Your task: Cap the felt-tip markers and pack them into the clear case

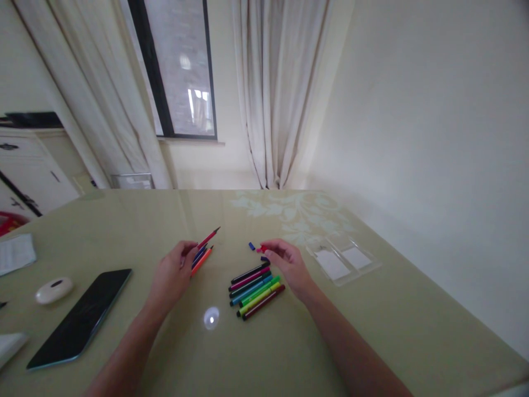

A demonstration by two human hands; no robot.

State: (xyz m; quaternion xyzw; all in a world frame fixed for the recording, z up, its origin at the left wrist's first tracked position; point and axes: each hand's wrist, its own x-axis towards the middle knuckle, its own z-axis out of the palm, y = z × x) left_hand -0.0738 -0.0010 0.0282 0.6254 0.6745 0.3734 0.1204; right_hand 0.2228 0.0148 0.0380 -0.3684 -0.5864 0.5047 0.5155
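Observation:
My left hand (176,270) is closed on a red marker (207,239), its bare dark tip pointing up and away. Beneath that hand, a blue marker (199,256) and an orange marker (202,261) show, both without caps; whether the fingers touch them I cannot tell. Between the fingertips of my right hand (289,264) is a small red cap (264,248). A blue cap (251,246) and a dark cap (265,258) lie close by, with a pink piece (258,250) at the fingertips. Several capped markers, among them a yellow marker (259,300), lie side by side below my right hand.
To the right lies a clear plastic case (345,259). On the left are a black-screened tablet (80,320), a white rounded object (54,290) and some paper (16,253). The glossy table (289,353) meets the wall at right; curtains (281,94) hang behind.

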